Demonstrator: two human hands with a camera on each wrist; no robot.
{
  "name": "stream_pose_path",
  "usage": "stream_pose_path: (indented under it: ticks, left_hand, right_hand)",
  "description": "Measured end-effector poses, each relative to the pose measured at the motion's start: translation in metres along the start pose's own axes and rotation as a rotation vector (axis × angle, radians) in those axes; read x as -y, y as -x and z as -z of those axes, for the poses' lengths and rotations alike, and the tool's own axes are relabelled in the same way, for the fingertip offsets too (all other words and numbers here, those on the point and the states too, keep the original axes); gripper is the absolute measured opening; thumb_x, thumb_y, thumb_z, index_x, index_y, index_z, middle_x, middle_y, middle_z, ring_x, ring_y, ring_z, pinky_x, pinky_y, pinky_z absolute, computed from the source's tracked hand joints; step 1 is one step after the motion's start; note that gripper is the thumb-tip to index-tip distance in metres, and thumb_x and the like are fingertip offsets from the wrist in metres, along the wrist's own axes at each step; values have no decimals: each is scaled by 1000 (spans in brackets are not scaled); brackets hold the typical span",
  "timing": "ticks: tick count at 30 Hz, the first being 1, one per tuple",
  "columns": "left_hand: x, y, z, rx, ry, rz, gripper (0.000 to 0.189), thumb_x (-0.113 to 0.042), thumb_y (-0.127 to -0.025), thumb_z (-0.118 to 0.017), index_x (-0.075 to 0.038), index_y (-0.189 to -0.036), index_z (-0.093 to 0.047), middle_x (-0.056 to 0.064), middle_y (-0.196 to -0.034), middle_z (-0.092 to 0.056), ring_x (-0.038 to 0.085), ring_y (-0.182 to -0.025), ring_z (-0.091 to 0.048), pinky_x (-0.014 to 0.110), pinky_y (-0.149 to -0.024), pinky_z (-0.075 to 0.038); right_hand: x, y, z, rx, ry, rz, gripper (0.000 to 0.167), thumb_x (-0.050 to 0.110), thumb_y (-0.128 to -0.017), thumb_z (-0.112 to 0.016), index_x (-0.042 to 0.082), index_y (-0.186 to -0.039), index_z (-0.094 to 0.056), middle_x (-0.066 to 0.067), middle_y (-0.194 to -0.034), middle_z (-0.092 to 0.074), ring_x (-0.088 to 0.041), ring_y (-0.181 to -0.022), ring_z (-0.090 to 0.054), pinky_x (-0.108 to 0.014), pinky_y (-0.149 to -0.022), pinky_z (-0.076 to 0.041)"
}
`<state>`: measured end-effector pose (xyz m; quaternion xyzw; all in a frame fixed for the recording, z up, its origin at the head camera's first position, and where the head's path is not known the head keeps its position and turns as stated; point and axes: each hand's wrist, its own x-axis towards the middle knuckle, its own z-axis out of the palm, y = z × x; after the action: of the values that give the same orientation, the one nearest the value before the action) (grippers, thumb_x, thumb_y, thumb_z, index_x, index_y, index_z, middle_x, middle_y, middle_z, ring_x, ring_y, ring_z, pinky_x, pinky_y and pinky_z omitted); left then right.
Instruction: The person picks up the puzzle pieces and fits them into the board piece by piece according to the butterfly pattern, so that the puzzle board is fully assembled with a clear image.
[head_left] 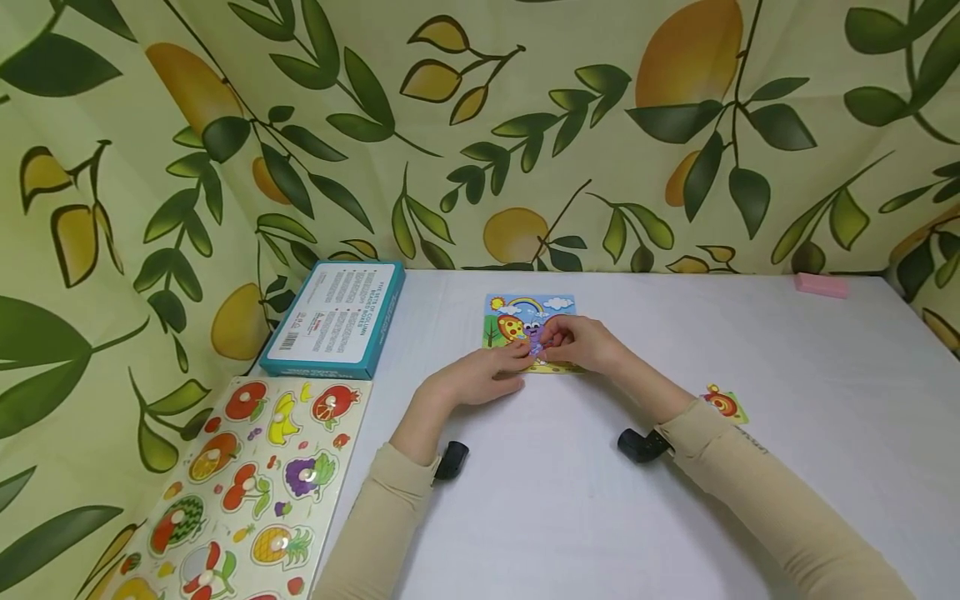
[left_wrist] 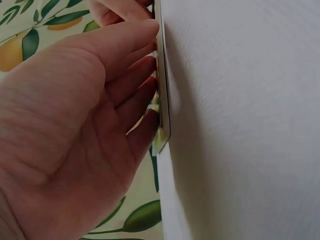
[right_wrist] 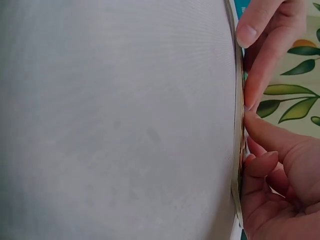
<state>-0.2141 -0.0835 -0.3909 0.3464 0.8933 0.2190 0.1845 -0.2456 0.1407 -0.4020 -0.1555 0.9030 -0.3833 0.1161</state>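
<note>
A small picture puzzle (head_left: 495, 310) lies flat on the white table, showing a sun, a rainbow and a purple butterfly. My left hand (head_left: 480, 377) rests its fingertips on the lower part of the picture. In the left wrist view its thumb lies at the edge of the board (left_wrist: 162, 95), with its fingers only slightly bent. Above the picture's right half, my right hand (head_left: 588, 343) has bent fingers, and its tips touch the surface near the left fingertips. I cannot tell whether it pinches a piece. Both hands hide much of the picture's lower half.
A loose puzzle piece (head_left: 723, 403) with a red-orange figure lies beside the right forearm. At the left stand a teal box (head_left: 330, 321) and a fruit knob board (head_left: 251, 479). A pink block (head_left: 821, 286) sits far right. Fruit-patterned cloth (head_left: 480, 142) hangs behind the table.
</note>
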Motion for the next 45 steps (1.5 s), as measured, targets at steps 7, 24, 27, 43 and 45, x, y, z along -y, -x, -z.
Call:
stream_pose_path:
  ticks: [7,24,27,43,45]
  left_hand:
    - [-1,-2,-1,7,-44,11,48,-26,-101,-53,-19,-148,-43,2,-156,-32,19,-145,-24,38,-116,-23]
    - [-4,-3,1,-20,-117,55,44,-27,-102,-52,-24,-145,-48,-2,-154,-37,17,-144,-27,39,-116,-24]
    - [-2,-3,0,-17,-101,59,44,-28,-102,-51,-25,-146,-47,-3,-155,-36,16,-144,-26,39,-116,-23]
    - [-1,-2,-2,-3,-81,41,47,-29,-102,-51,-25,-148,-43,-3,-156,-34,16,-145,-23,42,-117,-19]
    - [-1,-2,-2,-5,-82,41,47,-29,-102,-51,-25,-148,-43,-3,-156,-34,16,-145,-23,42,-117,-19]
  right_hand:
    - [-4,5,2,28,-3,2,23,21,-87,-75,7,-103,-65,-3,-89,-60,-18,-81,-52,-28,-72,-42]
    - [-61,115,87,-59,36,-86,35,35,-97,-61,8,-119,-65,-11,-114,-63,-24,-92,-57,-29,-68,-52]
    - [-80,138,101,-54,159,-91,36,35,-94,-66,9,-119,-66,-8,-112,-64,-20,-92,-55,-27,-68,-50]
    - [-122,181,102,-111,249,-15,42,22,-77,-84,5,-109,-62,-6,-101,-55,-1,-83,-44,-16,-67,-44]
    - [-118,178,103,-92,231,-29,40,20,-78,-83,5,-107,-60,-4,-93,-55,-3,-78,-45,-18,-63,-43]
